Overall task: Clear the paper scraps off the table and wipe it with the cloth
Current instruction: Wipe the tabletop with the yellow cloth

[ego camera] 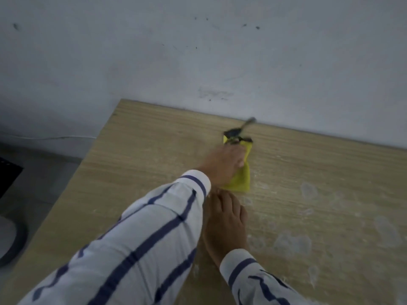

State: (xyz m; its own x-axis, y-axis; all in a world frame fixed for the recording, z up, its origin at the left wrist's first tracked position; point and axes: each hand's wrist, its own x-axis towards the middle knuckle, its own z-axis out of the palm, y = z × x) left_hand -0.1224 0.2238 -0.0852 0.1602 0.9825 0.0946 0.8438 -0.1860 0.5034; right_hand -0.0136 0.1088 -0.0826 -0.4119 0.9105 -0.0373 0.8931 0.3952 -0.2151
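Note:
A yellow cloth (241,179) lies on the light wooden table (143,150), near the far edge by the wall. My left hand (222,164) reaches out and presses down on the cloth, gripping it. At the cloth's far end sits a small dark object (236,134) with a thin stalk pointing toward the wall; it is too blurred to identify. My right hand (224,225) rests flat on the table, fingers together, just behind the cloth and partly under my left forearm. No paper scraps can be made out.
Whitish smudges (293,244) mark the table's right part. A grey scuffed wall (198,51) runs along the far edge. The table's left edge drops to a grey floor, with a dark round object (13,241) and a black shape (8,175) there.

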